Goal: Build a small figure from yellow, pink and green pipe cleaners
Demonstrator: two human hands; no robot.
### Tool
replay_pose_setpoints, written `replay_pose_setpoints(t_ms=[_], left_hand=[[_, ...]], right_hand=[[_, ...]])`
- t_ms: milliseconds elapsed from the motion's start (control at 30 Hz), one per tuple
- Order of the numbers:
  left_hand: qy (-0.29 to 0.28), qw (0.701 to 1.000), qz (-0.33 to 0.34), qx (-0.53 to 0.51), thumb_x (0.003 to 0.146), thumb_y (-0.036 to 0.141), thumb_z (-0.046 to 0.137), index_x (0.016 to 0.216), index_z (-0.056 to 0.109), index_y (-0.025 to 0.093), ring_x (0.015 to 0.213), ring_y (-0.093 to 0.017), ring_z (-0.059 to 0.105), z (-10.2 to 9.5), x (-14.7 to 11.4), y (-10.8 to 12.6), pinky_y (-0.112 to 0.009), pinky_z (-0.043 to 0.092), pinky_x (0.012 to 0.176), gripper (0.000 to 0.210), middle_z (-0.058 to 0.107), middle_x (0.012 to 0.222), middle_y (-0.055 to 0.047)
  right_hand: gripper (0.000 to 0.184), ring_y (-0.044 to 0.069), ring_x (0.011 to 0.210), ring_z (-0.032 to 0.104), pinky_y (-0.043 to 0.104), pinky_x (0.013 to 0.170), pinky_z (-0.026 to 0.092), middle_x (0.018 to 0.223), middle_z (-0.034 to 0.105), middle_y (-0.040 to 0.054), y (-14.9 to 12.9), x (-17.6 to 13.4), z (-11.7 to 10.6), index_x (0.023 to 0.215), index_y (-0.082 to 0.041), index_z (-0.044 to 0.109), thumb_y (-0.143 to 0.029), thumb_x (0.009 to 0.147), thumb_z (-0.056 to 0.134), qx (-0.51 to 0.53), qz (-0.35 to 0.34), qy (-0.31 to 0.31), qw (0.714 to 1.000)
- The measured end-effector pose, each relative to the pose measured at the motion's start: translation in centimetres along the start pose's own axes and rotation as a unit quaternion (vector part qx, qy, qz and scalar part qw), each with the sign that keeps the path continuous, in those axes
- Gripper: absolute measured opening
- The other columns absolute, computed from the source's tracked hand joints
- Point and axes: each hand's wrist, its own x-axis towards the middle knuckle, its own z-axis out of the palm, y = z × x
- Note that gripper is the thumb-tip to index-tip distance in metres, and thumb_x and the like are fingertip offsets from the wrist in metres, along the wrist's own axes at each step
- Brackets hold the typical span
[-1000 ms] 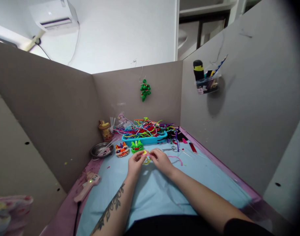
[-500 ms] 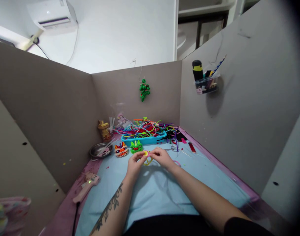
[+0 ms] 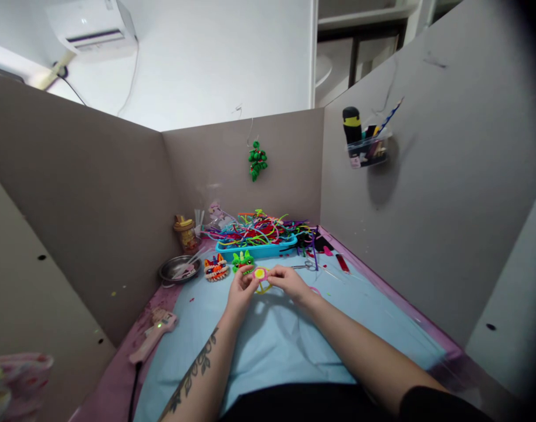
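Between my two hands is a small pink and yellow pipe-cleaner piece, with a yellow centre, a pink ring round it and yellow loops below. My left hand pinches its left side with thumb and fingers. On the opposite edge, the fingertips of my right hand are closed on the same piece. Just behind my left hand sits a green animal head of fuzzy stems, partly covered by the fingers. An orange and white head stands to its left.
A blue tray heaped with coloured pipe cleaners is at the back. Scissors and a red strip lie to the right. At left are a metal bowl and a pink glue gun with its cord. Grey partitions enclose the table.
The piece has turned so its yellow centre and pink ring face me more fully. Both hands stay nearly in place, still gripping it.
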Motion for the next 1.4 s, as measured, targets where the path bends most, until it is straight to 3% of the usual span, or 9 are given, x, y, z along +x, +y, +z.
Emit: replay_pose_setpoints(t_ms=[100, 167, 300, 433, 633, 867, 1167, 1300, 1400], left_hand=[[0.090, 0.988, 0.079, 0.103, 0.069, 0.031, 0.065, 0.097, 0.052, 0.017, 0.085, -0.018, 0.061, -0.2, 0.0, 0.1, -0.028, 0.045, 0.071, 0.034, 0.064, 0.089, -0.007], [0.135, 0.973, 0.110, 0.152, 0.070, 0.032, 0.064, 0.091, 0.053, 0.018, 0.079, -0.016, 0.060, -0.4, 0.0, 0.0, -0.026, 0.044, 0.068, 0.028, 0.063, 0.085, -0.004], [0.115, 0.982, 0.089, 0.123, 0.069, 0.033, 0.065, 0.084, 0.049, 0.018, 0.062, -0.012, 0.056, -0.6, -0.1, -0.2, -0.023, 0.042, 0.058, 0.027, 0.062, 0.075, -0.001], [0.165, 0.971, 0.103, 0.139, 0.066, 0.031, 0.068, 0.080, 0.049, 0.018, 0.055, -0.009, 0.052, -0.6, 0.0, -0.2, -0.021, 0.038, 0.052, 0.027, 0.061, 0.074, 0.000], [0.076, 0.997, 0.018, 0.017, 0.063, 0.029, 0.072, 0.092, 0.044, 0.019, 0.064, -0.015, 0.062, 0.2, 0.0, 0.0, -0.025, 0.044, 0.061, 0.041, 0.067, 0.077, -0.004], [0.075, 0.997, 0.002, -0.033, 0.063, 0.027, 0.072, 0.095, 0.042, 0.020, 0.063, -0.013, 0.062, 0.6, -0.2, 0.1, -0.024, 0.045, 0.065, 0.045, 0.065, 0.068, 0.000], [0.065, 0.998, 0.009, -0.020, 0.065, 0.027, 0.070, 0.094, 0.041, 0.021, 0.061, -0.012, 0.061, 0.9, -0.4, 0.3, -0.024, 0.045, 0.064, 0.042, 0.064, 0.065, 0.002], [0.069, 0.996, 0.017, 0.057, 0.070, 0.032, 0.065, 0.097, 0.045, 0.018, 0.056, -0.012, 0.056, 0.6, -0.5, 0.3, -0.023, 0.042, 0.055, 0.036, 0.063, 0.065, 0.000], [0.112, 0.982, 0.063, 0.140, 0.072, 0.034, 0.063, 0.095, 0.050, 0.018, 0.061, -0.012, 0.056, 0.1, -0.5, 0.1, -0.023, 0.042, 0.057, 0.032, 0.063, 0.069, -0.001]], right_hand=[[0.016, 0.013, 0.066, 0.050, 0.027, 0.066, 0.039, 0.071, 0.054, 0.0006, 0.1, 0.1, -0.1, 0.071, -0.014, 0.066, -0.029, 0.069, 0.061, -0.058, -0.056, 0.031, 0.996], [0.015, 0.013, 0.068, 0.050, 0.027, 0.067, 0.040, 0.072, 0.053, 0.0007, 0.2, 0.1, -0.1, 0.071, -0.015, 0.066, -0.029, 0.071, 0.059, -0.088, -0.091, 0.055, 0.990], [0.014, 0.014, 0.070, 0.051, 0.027, 0.066, 0.041, 0.074, 0.052, 0.0013, 0.3, 0.0, 0.0, 0.074, -0.017, 0.065, -0.028, 0.073, 0.056, -0.103, -0.117, 0.098, 0.983], [0.010, 0.015, 0.070, 0.051, 0.026, 0.064, 0.042, 0.075, 0.052, 0.0022, 0.2, -0.1, 0.3, 0.075, -0.018, 0.063, -0.024, 0.075, 0.055, -0.117, -0.152, 0.132, 0.973], [0.010, 0.015, 0.075, 0.051, 0.027, 0.065, 0.044, 0.079, 0.051, 0.0029, 0.2, -0.8, 1.2, 0.078, -0.019, 0.061, -0.020, 0.079, 0.051, -0.139, -0.198, 0.136, 0.961], [0.010, 0.016, 0.076, 0.051, 0.029, 0.070, 0.044, 0.080, 0.051, 0.0033, 0.5, -1.0, 2.1, 0.076, -0.019, 0.060, -0.018, 0.080, 0.050, -0.157, -0.206, 0.132, 0.957], [0.010, 0.017, 0.078, 0.051, 0.030, 0.071, 0.044, 0.080, 0.051, 0.0031, 0.4, -1.2, 1.9, 0.076, -0.020, 0.060, -0.017, 0.079, 0.051, -0.159, -0.206, 0.124, 0.957], [0.010, 0.016, 0.075, 0.051, 0.029, 0.068, 0.044, 0.078, 0.051, 0.0025, 0.7, -1.0, 1.8, 0.074, -0.019, 0.060, -0.018, 0.078, 0.051, -0.157, -0.193, 0.141, 0.958], [0.010, 0.016, 0.075, 0.052, 0.028, 0.067, 0.044, 0.078, 0.051, 0.0027, 1.0, -0.7, 1.5, 0.074, -0.019, 0.060, -0.018, 0.078, 0.051, -0.157, -0.182, 0.156, 0.958]])
